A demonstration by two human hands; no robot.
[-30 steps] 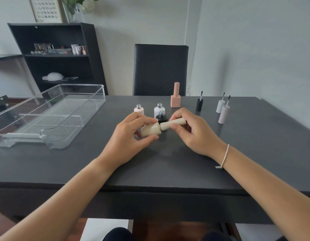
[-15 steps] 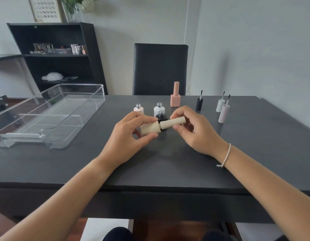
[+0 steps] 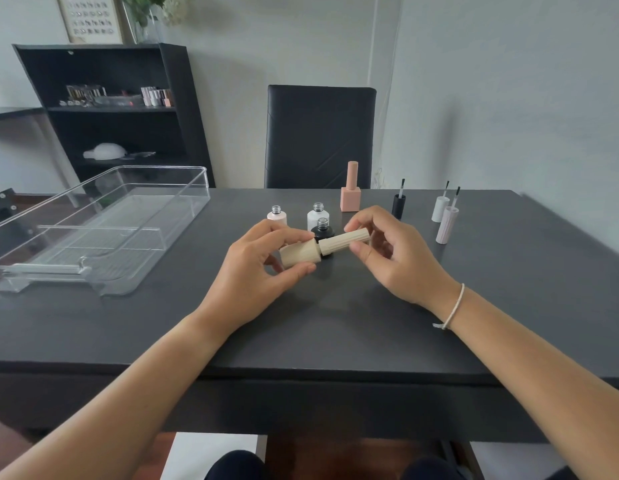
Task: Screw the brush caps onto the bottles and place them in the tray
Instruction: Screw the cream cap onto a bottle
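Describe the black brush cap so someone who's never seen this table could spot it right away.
Start at the black chair behind the dark table. Just right of the capped pink bottle stands the black brush cap, brush pointing up. The two other upright caps farther right are pale; this one alone is black.

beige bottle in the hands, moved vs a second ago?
Barely. The beige bottle has stayed in front of the black bottle, both hands gripping; only the ribbed cap gets twisted.
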